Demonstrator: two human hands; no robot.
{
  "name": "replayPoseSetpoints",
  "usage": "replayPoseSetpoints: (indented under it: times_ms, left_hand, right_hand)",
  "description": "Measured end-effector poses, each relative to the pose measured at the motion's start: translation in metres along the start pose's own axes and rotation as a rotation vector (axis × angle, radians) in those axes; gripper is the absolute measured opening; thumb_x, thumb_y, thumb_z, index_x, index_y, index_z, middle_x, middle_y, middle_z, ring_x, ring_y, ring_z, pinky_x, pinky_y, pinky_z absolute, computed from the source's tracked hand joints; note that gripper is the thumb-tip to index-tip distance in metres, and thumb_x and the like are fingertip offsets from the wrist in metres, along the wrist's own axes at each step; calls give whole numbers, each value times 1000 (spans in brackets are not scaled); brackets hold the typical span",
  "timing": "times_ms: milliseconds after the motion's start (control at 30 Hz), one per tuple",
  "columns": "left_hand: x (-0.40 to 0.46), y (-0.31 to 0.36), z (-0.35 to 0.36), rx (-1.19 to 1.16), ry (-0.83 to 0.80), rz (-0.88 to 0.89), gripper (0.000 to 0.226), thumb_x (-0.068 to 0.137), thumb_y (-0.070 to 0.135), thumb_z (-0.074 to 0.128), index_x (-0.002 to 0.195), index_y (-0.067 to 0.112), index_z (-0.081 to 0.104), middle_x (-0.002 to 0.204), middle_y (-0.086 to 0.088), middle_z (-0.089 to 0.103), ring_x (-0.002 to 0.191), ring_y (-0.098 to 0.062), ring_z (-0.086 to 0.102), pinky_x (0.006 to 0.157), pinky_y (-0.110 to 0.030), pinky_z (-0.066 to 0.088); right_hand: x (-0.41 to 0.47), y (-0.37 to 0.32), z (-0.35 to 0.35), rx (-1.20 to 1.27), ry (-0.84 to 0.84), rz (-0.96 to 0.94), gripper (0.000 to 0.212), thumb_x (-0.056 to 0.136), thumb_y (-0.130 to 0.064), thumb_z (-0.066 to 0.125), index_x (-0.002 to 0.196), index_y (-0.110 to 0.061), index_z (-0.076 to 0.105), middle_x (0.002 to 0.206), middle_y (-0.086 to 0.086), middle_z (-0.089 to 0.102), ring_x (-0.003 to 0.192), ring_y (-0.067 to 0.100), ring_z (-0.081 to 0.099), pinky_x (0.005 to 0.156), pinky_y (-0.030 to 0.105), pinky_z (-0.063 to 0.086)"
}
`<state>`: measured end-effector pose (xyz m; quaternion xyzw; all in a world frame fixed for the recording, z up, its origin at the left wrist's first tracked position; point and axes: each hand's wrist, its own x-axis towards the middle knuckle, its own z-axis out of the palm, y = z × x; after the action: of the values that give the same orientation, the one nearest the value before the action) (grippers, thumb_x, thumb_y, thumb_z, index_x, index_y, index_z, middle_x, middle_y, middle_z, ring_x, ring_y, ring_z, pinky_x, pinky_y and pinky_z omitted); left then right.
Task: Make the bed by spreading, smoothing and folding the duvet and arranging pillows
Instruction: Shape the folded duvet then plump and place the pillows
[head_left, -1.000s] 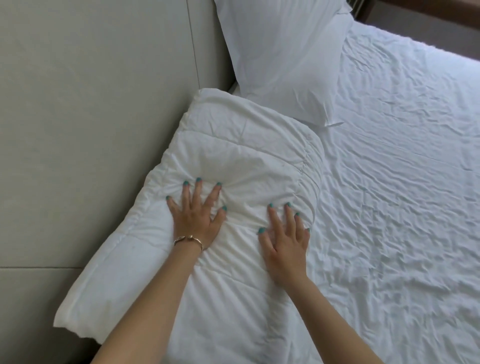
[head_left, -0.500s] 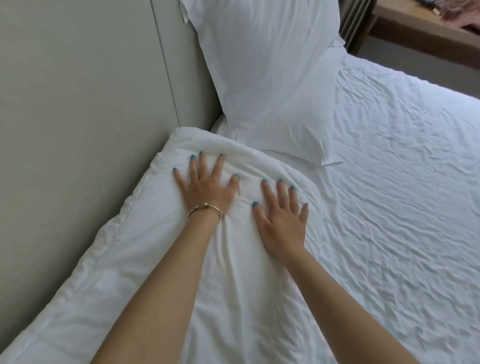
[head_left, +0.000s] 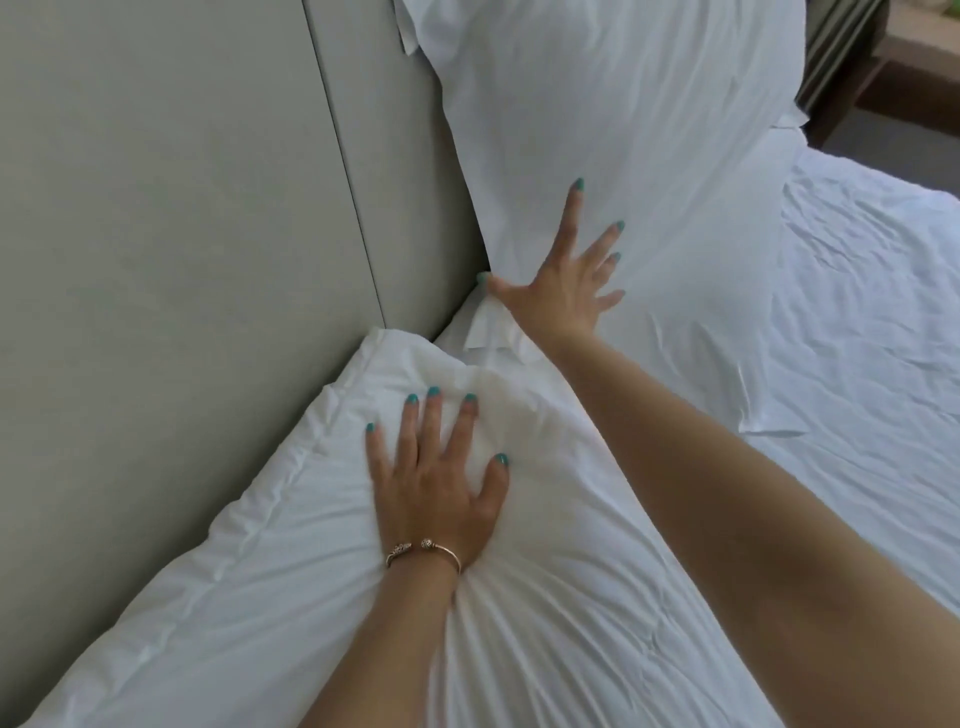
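Observation:
A folded white duvet (head_left: 270, 561) lies along the grey headboard at the lower left. My left hand (head_left: 434, 483), with a bracelet on its wrist, presses flat on the duvet's top with fingers spread. A large white pillow (head_left: 623, 119) leans upright against the headboard. My right hand (head_left: 561, 286) reaches forward with fingers spread flat on the pillow's lower left corner. Its thumb is at the pillow's edge. A second white pillow (head_left: 727, 343) lies flat beneath the upright one.
The padded grey headboard (head_left: 182, 208) fills the left side. A wrinkled white sheet (head_left: 872, 322) covers the mattress to the right. A dark wooden bedside unit (head_left: 857, 78) stands at the top right corner.
My right hand has left the duvet and moved forward onto the upright pillow. My left hand stays pressed on the duvet. The camera has moved closer to the headboard.

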<state>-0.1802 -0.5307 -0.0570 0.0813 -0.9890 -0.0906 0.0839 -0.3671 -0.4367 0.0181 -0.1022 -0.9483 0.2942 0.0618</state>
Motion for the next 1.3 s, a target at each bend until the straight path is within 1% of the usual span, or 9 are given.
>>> replayPoseSetpoints:
  times_ms: [233,367,500,633,833,1033,1100,1200,1300]
  left_hand:
    - [1,-1,11,-2,-45,-7,68,86,60,35,148,34,30,157,1,27,146,-21,21,117,-54,5]
    - [1,-3,17,-5,-44,-11,67,86,60,35,147,34,34,156,2,29,145,-20,22,118,-52,5]
    - [0,-5,24,0,-40,-13,65,87,60,33,148,34,32,156,1,29,146,-19,20,119,-49,2]
    - [2,-5,33,22,-31,2,65,88,60,30,147,33,34,155,0,30,145,-21,21,119,-50,2]
    - [14,-6,36,28,-98,15,66,87,61,27,145,31,39,152,-2,36,143,-23,26,118,-51,3]
    - [27,-11,0,-75,-348,-28,67,86,69,6,148,47,-4,161,11,-2,147,-11,-2,114,-46,-13]
    - [22,-6,-35,-311,-437,-102,65,93,61,29,149,44,2,161,9,-3,147,-11,-3,116,-48,-6]
    - [6,4,-126,-1351,-454,-442,70,82,72,45,144,42,30,155,3,29,143,-19,25,113,-44,19]
    - [-23,17,-228,-1896,-343,-399,58,77,68,52,128,40,53,141,0,50,131,-33,44,92,-65,42]
  right_hand:
    - [81,-44,5,132,127,115,135,62,-40,85,142,-50,-22,158,15,-16,144,47,1,108,69,17]
    - [97,-33,6,51,218,95,120,70,-23,78,151,-39,-9,135,16,36,122,38,42,107,58,30]
    - [101,-9,-5,-30,181,9,82,79,-18,66,146,-25,19,115,9,52,102,30,56,91,42,41]
    - [79,0,-17,-54,140,-114,69,80,-12,61,138,-27,28,91,-1,55,76,22,54,65,33,38]
    - [41,-5,-92,-127,175,-241,59,72,-6,51,125,-27,37,76,-2,53,68,24,52,59,33,37]
    - [-28,-1,-185,-166,171,-346,54,70,-6,49,118,-28,39,83,-1,56,71,25,54,59,33,40]
    - [-58,0,-215,-111,169,-320,54,71,-5,50,119,-28,44,83,-3,55,74,25,53,64,35,41]
    - [-101,0,-250,-16,214,-288,53,69,-4,52,115,-29,53,81,-7,53,81,28,55,68,33,38]
    - [-153,-10,-273,21,201,-334,54,68,-2,55,114,-29,60,86,-5,60,90,29,58,71,31,34]
